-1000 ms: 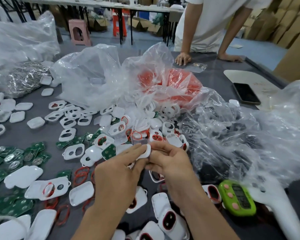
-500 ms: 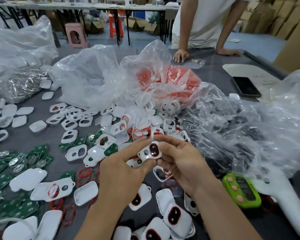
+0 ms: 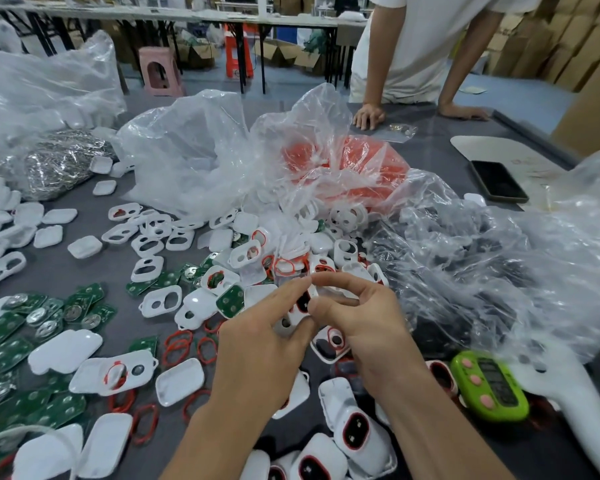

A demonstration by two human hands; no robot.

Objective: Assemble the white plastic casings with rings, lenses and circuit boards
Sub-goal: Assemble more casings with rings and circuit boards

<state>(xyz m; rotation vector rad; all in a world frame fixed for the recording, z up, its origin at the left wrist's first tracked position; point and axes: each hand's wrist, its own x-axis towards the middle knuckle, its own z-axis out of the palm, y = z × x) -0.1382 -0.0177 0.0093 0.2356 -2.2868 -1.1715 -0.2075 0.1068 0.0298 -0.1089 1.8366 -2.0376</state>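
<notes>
Over the table point(image 3: 59, 273), left hand point(image 3: 264, 344) and right hand point(image 3: 361, 323) pinch one white casing point(image 3: 302, 304) between them.

A green timer point(image 3: 489, 384) lies low right of the grip; a black phone point(image 3: 497, 181) lies beyond it, far right. A pink stool point(image 3: 160, 71) stands far behind, left.

Left hand point(image 3: 257, 344) and right hand point(image 3: 364, 327) pinched white casing point(image 3: 297, 313) over bench point(image 3: 84, 271); green circuit boards point(image 3: 0, 332), red rings point(image 3: 177, 344) scattered left.

The small white plastic casing point(image 3: 293, 317) lies mostly hidden between left hand point(image 3: 257, 344) and right hand point(image 3: 361, 320); lime-green plastic timer point(image 3: 489, 386) display blurred, unreadable; white-shirted person point(image 3: 426, 46) cut off at top edge.
</notes>
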